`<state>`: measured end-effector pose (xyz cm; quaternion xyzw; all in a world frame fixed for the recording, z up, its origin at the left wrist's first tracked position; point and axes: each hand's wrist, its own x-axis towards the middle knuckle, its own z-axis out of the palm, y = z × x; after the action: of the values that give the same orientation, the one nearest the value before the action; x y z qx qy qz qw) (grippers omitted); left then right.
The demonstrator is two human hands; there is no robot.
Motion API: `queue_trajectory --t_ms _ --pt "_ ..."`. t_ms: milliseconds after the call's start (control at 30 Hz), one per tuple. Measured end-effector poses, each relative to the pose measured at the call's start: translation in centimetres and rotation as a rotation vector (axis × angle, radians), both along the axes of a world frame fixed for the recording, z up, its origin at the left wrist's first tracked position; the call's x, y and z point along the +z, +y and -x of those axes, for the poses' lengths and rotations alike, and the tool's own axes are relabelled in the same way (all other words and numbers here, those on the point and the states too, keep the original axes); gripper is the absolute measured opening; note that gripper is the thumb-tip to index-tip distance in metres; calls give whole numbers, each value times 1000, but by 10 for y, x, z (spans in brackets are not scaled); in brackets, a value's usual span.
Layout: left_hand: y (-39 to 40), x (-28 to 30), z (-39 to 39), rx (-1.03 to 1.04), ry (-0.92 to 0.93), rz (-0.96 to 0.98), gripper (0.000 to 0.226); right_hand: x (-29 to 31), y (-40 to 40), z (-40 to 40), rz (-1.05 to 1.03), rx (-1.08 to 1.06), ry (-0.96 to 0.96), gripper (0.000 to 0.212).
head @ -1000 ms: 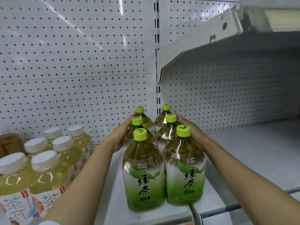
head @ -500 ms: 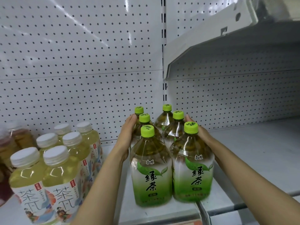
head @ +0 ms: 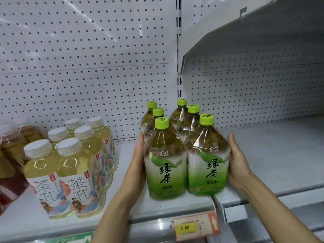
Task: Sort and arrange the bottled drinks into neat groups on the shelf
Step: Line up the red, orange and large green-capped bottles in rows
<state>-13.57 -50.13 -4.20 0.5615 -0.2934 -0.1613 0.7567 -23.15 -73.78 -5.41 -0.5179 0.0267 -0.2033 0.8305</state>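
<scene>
Several green-capped green tea bottles (head: 165,172) stand upright in two tight rows on the white shelf (head: 280,155), running from the front edge back toward the pegboard. My left hand (head: 138,165) presses flat against the left side of the front-left bottle. Against the right side of the front-right bottle, my right hand (head: 236,160) lies flat with straight fingers. Both hands squeeze the group between them.
To the left stands a block of several white-capped yellow tea bottles (head: 70,172), with reddish-brown bottles (head: 10,155) beyond them at the frame edge. A price tag (head: 196,227) hangs on the shelf lip. An upper shelf (head: 228,23) overhangs the right bay.
Both hands have slid from the rear bottles forward to the sides of the two front bottles. The green tea group now stands closer together, and the view shows more of the shelf front.
</scene>
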Motion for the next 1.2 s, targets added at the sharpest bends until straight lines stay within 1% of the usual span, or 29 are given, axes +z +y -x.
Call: queue_trajectory --t_ms 33,67,200,367,433,467,500,567,600,633,667,733,767,833,900,933,1000,1200 --pt "-1 -5 4 5 -22 -11 48 -1 3 0 28 -20 3 68" --pt "-2 -9 6 21 -45 -13 49 -2 5 -1 41 -42 2 68" --pt "-1 -13 4 73 -165 -102 82 0 9 -3 13 -83 -26 69" --pt "-3 -7 14 176 -275 -215 101 4 14 1 17 -79 -23 72" --pt "-1 -3 16 201 -275 -266 104 6 18 3 33 -159 11 68" --pt "1 -1 19 208 -273 -288 99 7 20 3 66 -247 34 62" --pt "2 0 22 217 -278 -305 94 8 24 5 129 -365 60 57" --pt "4 0 33 262 -319 -339 90 6 29 10 355 -646 83 51" --pt "6 -3 38 317 -393 -355 93 3 32 14 491 -771 66 49" --pt "7 -9 42 390 -511 -383 99 0 37 20 627 -858 27 47" --pt "8 -15 47 462 -649 -422 106 -3 41 26 755 -910 -29 48" --pt "9 -25 51 590 -899 -536 120 -11 47 34 1003 -958 -138 60" --pt "9 -27 53 630 -998 -595 124 -15 49 36 1137 -975 -160 66" --pt "10 -29 55 668 -1139 -672 129 -20 51 41 1393 -1007 -154 77" --pt "10 -30 56 676 -1174 -724 131 -25 52 45 1566 -1029 -135 85" --pt "11 -29 57 680 -1171 -749 130 -27 53 47 1609 -1033 -116 89" --pt "11 -29 57 688 -1175 -785 129 -29 55 48 1628 -1038 -76 95" --pt "15 -24 58 698 -1220 -865 128 -29 63 51 1650 -1037 30 99"
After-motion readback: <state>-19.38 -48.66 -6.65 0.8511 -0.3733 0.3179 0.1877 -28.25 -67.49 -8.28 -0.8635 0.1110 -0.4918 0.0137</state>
